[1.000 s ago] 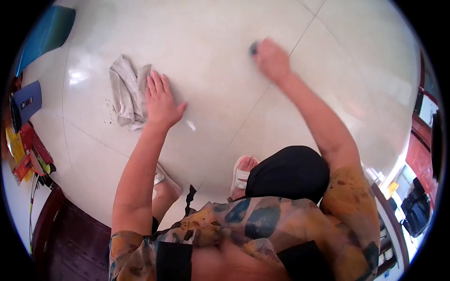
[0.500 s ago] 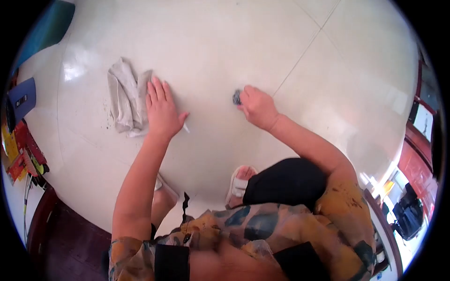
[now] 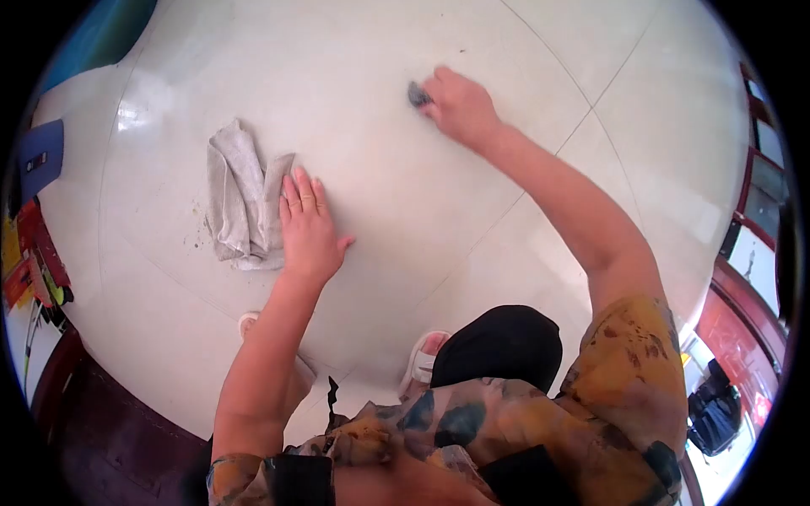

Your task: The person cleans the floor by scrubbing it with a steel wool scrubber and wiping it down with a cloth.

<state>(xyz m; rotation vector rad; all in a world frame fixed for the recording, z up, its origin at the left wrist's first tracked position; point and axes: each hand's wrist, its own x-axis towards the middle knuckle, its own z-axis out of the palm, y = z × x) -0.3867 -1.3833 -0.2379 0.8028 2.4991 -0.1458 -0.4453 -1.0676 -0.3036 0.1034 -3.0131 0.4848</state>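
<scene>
My left hand [image 3: 310, 228] lies flat with its fingers spread, at the right edge of a crumpled beige cloth [image 3: 245, 190] on the pale tiled floor [image 3: 380, 211]. Its fingertips rest on or against the cloth. Farther out and to the right, my right hand [image 3: 460, 105] is closed round a small dark grey scouring pad [image 3: 418, 94], which shows at the fingers' left side, down at the floor. Small dark specks are scattered on the tiles left of the cloth.
A blue-green object [image 3: 105, 42] stands at the upper left, with a dark blue item [image 3: 40, 164] below it. Red and yellow packets [image 3: 34, 261] lie at the left edge. A black bag [image 3: 715, 413] is at the lower right. My sandalled foot [image 3: 424, 358] is near the bottom.
My right hand has moved away from my body, up the view, with the grey pad. The cloth and my left hand appear slightly lower and farther right, as the whole view has shifted.
</scene>
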